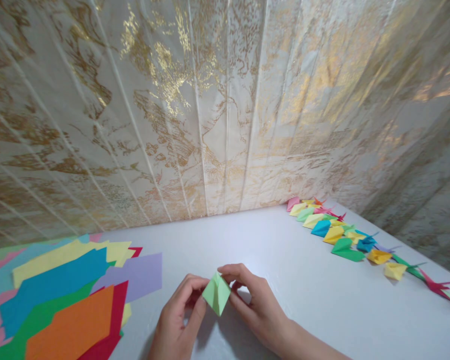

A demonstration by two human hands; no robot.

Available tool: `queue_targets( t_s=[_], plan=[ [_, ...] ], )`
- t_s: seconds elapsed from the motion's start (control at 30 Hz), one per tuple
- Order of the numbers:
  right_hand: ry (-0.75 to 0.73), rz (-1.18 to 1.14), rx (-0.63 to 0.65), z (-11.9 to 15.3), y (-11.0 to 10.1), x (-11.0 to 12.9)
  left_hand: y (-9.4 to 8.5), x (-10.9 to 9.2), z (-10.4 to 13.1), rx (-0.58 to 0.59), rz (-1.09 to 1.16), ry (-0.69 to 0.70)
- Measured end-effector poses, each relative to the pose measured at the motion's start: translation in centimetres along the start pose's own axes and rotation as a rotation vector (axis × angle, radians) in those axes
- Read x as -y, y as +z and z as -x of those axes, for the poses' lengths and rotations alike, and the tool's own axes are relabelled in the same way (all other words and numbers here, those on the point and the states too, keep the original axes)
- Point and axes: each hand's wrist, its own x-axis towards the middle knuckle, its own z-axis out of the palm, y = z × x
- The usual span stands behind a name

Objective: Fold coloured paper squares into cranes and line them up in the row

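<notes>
The head view shows a small light green folded paper in the middle, just over the white counter. It looks like a diamond with a fold going down it. The left hand has its grip pinched on the left corner. The right hand has its grip closed on the other side, with one finger by the top tip and others at the right corner.

To do this folding well, I think both hands should hold softly, so the paper does not crumple. It is good to line up the edges first, then press each fold flat and sharp. The little tips need slow, careful fingers, because they could bend or rip.

Now I count. There are two hands and one light green paper in them. On the right side, the inner row has seven folded shapes, and the green folded shape is its nearest one. More pointy shapes sit beside them, but they overlap, so I cannot count them all. On the left, I see one orange sheet and one purple sheet. The other sheets are too piled up to count.
</notes>
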Motion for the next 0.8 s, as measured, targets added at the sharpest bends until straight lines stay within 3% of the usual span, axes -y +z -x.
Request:
queue_targets(
  t_s=[0.17, 0.37, 0.47, 0.63, 0.8],
  plan=[
    [0.183, -0.213, -0.018, -0.6, -0.1, 1.1, -0.6, -0.1, -0.4, -0.058, -0.066, 0.096],
    [0.332, -0.483, -0.014, -0.4, 0.5, 1.3, -1.0, -0.9, -0.6, 0.002, -0.232, 0.294],
    [0.305, -0.489, -0.03, -0.4, 0.9, 1.3, -0.8, -0.5, -0.4, -0.003, -0.238, 0.275],
    [0.237, -0.349, -0.089, -0.3, 0.8, 0.9, -0.5, 0.5, -0.6, -0.107, -0.153, 0.161],
    [0.0, -0.031, -0.114, -0.4, -0.6, 0.4, -0.7, -0.7, -0.6, -0.044, -0.014, -0.004]
  ],
)
